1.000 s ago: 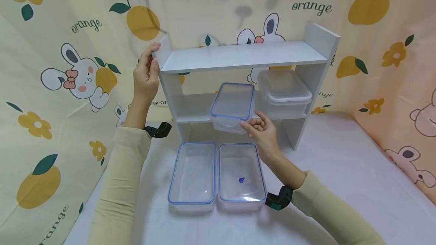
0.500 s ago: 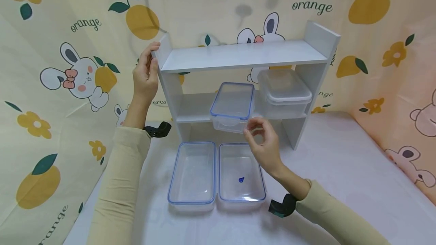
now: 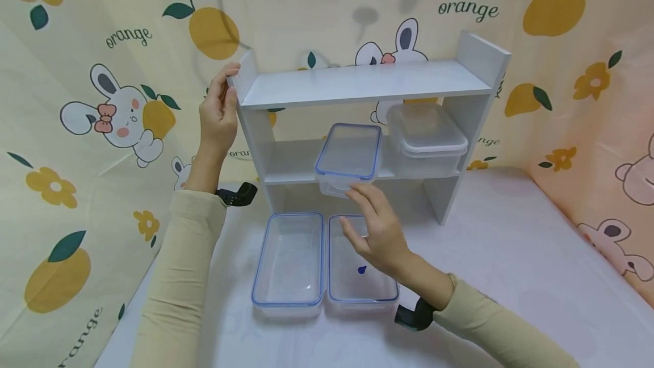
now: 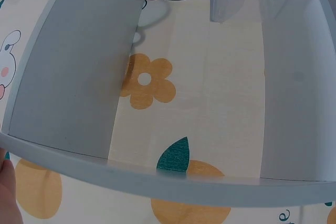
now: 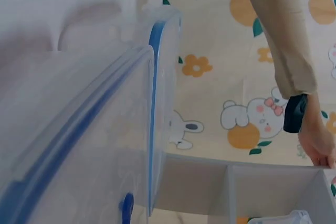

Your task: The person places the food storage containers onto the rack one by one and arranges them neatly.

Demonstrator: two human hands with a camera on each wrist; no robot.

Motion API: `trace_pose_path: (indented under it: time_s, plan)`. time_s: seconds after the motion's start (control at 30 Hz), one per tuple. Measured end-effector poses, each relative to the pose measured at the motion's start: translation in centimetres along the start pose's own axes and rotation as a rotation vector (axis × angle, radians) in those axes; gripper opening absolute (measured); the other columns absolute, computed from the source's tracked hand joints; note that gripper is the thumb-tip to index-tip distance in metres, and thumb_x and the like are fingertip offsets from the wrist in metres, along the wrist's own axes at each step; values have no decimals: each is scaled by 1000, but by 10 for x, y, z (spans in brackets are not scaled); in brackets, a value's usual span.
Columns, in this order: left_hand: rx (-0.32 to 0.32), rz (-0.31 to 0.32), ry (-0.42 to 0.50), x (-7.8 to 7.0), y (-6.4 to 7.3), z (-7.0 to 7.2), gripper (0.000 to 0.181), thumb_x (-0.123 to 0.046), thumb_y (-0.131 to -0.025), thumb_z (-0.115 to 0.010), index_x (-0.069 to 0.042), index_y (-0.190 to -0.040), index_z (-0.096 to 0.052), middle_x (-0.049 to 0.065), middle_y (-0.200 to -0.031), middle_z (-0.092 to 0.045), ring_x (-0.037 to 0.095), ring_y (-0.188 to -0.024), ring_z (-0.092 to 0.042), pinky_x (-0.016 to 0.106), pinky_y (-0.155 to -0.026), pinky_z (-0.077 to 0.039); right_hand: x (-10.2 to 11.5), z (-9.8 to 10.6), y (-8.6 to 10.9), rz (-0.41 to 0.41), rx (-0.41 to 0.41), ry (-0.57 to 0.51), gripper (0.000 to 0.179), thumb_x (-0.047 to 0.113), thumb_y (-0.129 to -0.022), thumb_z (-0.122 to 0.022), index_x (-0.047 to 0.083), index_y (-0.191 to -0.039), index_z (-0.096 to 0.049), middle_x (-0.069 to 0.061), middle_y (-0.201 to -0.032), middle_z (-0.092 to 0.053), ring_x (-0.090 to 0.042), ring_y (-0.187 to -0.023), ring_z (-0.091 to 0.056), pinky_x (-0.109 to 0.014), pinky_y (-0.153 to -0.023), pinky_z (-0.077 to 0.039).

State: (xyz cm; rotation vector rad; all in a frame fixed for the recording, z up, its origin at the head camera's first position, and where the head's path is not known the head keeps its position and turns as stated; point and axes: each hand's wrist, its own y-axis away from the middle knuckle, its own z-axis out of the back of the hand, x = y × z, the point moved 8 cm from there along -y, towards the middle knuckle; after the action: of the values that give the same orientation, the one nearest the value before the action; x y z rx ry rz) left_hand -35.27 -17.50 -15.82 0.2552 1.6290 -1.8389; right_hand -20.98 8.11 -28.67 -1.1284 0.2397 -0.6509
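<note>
My left hand [image 3: 218, 112] holds the top of the left side panel of a white shelf unit [image 3: 368, 81]. In the left wrist view, only part of that hand [image 4: 8, 195] shows, at the left edge. On the middle shelf sits a clear lidded food container [image 3: 349, 152] with a blue rim, its front end jutting past the shelf edge. My right hand [image 3: 380, 231] has its fingers extended, the fingertips at the container's lower front. Below the hand, a second blue-rimmed container [image 3: 342, 288] with a small blue mark is partly covered.
Another blue-rimmed container [image 3: 288, 260] stands on the white tabletop [image 3: 511, 277], left of the marked one. A frosted container with a white lid [image 3: 429, 129] occupies the right end of the middle shelf. Behind hangs a printed cloth [image 3: 306, 10].
My right hand has let go of the container's right front corner, moved down and left, and spread its fingers at the front. The container sits slightly farther back. My left hand has stayed put.
</note>
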Motion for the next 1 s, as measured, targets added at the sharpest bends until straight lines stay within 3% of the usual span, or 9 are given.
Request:
trace_pose_path:
  time_s: [0.13,0.23,0.47,0.6,1.0]
  plan:
    - [-5,-1,9,0,0,0,34,-1,-100,-39,7,-132,-47,14,-144,-50,17,-142,-41,26,-122,-31,3,-7,-2,4,59,61,55,39,-101,-39,-7,-124,-56,-24,-135,-54,-40,-130,-49,-47,-114,-41]
    - [-4,0,10,1,0,0,34,-1,-100,-39,7,-132,-47,14,-144,-50,17,-142,-41,26,-122,-31,3,-12,-3,-13,116,101,57,41,-101,-39,-6,-129,-54,-23,-143,-49,-40,-137,-43,-54,-116,-35]
    - [-2,-20,-10,1,0,0,34,-4,-101,-38,6,-132,-48,12,-144,-51,15,-141,-42,25,-121,-32,1,-25,-1,-61,259,215,61,39,-96,-51,-4,-139,-46,-20,-154,-35,-40,-145,-31,-47,-127,-13]
    - [-4,-43,-23,0,0,0,34,-5,-101,-38,6,-132,-48,13,-143,-51,15,-141,-42,25,-121,-32,0,-28,-1,-63,287,262,65,36,-93,-57,-5,-140,-43,-22,-156,-32,-41,-146,-29,-47,-128,-5]
    - [-2,-58,-20,-2,1,0,34,-5,-101,-38,7,-132,-48,14,-143,-51,16,-141,-43,26,-121,-32,-3,-29,-1,-76,299,324,68,35,-89,-63,-8,-139,-44,-25,-154,-32,-41,-145,-30,-58,-120,-25]
